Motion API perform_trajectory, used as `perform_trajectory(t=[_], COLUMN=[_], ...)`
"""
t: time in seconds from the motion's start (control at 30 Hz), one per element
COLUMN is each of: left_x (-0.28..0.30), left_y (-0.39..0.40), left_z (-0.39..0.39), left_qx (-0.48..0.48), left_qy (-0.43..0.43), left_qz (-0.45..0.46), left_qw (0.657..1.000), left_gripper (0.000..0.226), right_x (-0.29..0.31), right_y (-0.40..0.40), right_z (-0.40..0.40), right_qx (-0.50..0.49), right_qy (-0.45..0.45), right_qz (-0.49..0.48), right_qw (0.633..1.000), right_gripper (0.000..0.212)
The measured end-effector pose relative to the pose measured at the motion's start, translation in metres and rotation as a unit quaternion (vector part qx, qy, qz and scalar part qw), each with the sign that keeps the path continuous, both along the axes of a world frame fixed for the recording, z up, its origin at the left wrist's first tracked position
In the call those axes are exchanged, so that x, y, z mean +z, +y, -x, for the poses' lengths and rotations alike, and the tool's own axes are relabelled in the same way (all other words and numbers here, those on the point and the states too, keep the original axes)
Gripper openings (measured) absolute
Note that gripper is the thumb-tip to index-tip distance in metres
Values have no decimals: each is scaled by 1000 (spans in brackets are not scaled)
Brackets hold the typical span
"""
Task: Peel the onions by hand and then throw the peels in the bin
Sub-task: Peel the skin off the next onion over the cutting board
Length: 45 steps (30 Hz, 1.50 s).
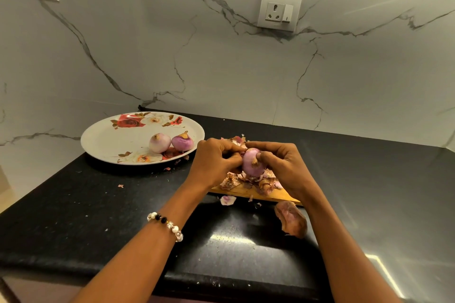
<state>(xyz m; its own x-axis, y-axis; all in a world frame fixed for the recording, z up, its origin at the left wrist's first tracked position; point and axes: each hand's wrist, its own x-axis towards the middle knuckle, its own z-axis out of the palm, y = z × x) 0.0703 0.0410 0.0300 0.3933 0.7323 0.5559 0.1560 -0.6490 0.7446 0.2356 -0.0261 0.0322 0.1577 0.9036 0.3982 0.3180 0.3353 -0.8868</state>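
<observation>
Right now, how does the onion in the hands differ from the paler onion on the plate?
The held onion is gripped above the cutting board by the left hand and right hand; the plate onion rests untouched on the plate. The held onion looks pinker, the plate onion whiter. Both appear mostly peeled.

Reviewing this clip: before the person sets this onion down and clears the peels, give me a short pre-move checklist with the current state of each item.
1. Onion held securely by left hand and right hand: ok.
2. Held onion fully peeled: cannot tell; the visible side is smooth purple, the rest is covered by fingers.
3. Room on the plate beside the two peeled onions: ok.
4. Peels gathered on the cutting board: not ok; one large peel and small scraps lie on the counter.
5. Bin within reach: cannot tell; none in view.
</observation>
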Motion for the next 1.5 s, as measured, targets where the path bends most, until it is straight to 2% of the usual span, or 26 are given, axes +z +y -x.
perform_trajectory(t=[0.23,0.37,0.43,0.53,0.6,0.7,0.77,1.03,1.27,1.4,1.5], left_x=[2,2,0,-3,-2,2,5,-2,-2,-3,-6], left_y=[4,8,10,9,8,4,0,5,5,5,9], left_z=[0,1,1,0,-1,-1,-1,-2,-3,-3,-4], left_qx=[-20,-11,16,36,14,-37,-77,-59,-45,-76,-63], left_qy=[-126,-167,-129,-29,-16,-63,-85,-37,-50,-53,-35], left_qz=[193,240,217,120,87,97,131,120,125,137,121], left_qw=[973,956,968,992,996,993,985,990,990,986,990], left_gripper=[11,14,16,18,20,24,25,23,19,25,26], right_x=[2,3,6,9,9,7,6,5,5,6,5], right_y=[2,2,1,0,0,0,1,-1,0,-1,0], right_z=[0,-3,-5,-8,-10,-9,-8,2,4,2,3], right_qx=[37,78,107,117,108,82,58,22,11,11,7], right_qy=[103,208,271,336,352,328,288,134,140,138,124], right_qz=[-21,-42,-48,-44,-39,-29,-25,-8,-13,-17,-15], right_qw=[994,974,955,934,929,941,956,991,990,990,992], right_gripper=[35,32,37,43,42,32,35,35,38,36,37])
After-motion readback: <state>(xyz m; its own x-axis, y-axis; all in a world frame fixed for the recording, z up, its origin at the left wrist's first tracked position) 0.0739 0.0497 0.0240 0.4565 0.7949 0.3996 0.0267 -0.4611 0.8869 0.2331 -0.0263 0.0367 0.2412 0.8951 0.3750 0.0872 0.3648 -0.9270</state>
